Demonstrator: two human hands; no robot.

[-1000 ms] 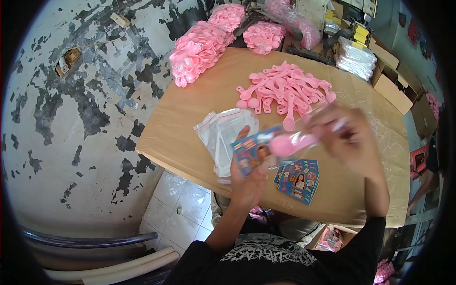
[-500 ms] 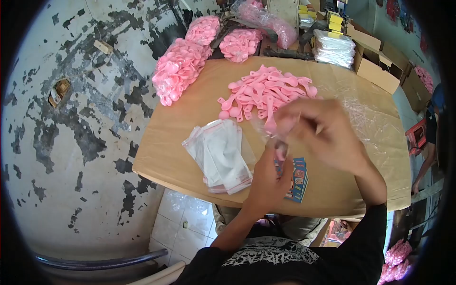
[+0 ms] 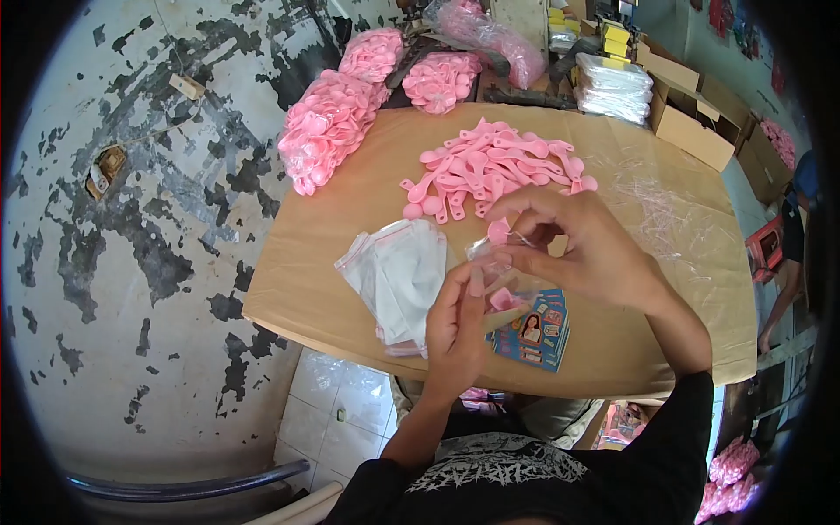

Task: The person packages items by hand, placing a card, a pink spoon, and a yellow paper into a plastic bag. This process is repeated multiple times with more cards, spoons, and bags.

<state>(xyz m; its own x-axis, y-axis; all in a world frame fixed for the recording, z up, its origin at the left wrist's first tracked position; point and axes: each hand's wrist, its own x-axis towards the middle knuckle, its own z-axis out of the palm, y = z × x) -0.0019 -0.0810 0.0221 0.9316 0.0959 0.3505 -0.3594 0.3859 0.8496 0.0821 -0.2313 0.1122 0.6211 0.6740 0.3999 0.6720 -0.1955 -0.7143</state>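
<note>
My left hand (image 3: 457,322) is closed on a small clear plastic bag (image 3: 492,273), its thumb pressed on the upper part. Inside the lower part of this bag shows a pink measuring spoon (image 3: 503,300). My right hand (image 3: 588,247) pinches the bag near its top edge, index finger arched above. Under the bag lies a fanned stack of blue printed cards (image 3: 531,337). A pile of pink measuring spoons (image 3: 481,166) spreads just beyond my fingers. Left of my left hand rests a stack of clear resealable bags (image 3: 398,276) with white inside.
Bulging bags of pink spoons (image 3: 328,131) line the table's far left edge. A stack of clear packs (image 3: 612,86) and an open cardboard box (image 3: 696,127) stand at the back right. Thin clear plastic strips (image 3: 656,210) litter the table's right side. Another person (image 3: 792,236) is at far right.
My right hand has lowered and slowed beside the bag's top. My left hand has shifted left, uncovering more of the cards. The bag with the pink spoon now shows more plainly.
</note>
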